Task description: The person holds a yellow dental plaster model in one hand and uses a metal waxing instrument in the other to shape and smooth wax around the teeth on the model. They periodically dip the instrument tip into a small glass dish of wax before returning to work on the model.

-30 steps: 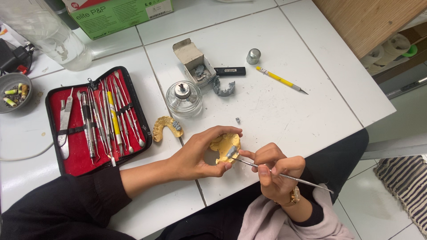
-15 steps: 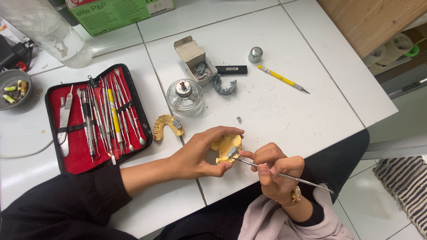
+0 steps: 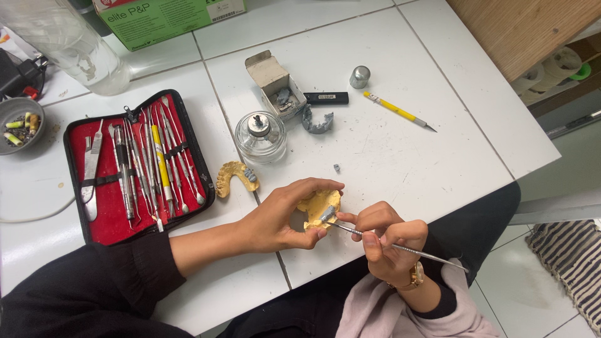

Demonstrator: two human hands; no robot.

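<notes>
My left hand [image 3: 285, 219] grips a yellow plaster dental cast [image 3: 318, 205] just above the white tiled table [image 3: 400, 156] edge. My right hand [image 3: 388, 241] pinches a thin steel carving instrument [image 3: 400, 248], tip touching grey wax on the cast. A second yellow cast [image 3: 235, 177] lies near the open red instrument case [image 3: 134, 169].

A yellow plaster jaw cast [image 3: 318, 205] sits cupped between the left hand's [image 3: 285, 216] thumb and fingers. A slim metal carving tool [image 3: 400, 248], pinched in the right hand [image 3: 388, 241], touches its grey wax patch.
</notes>
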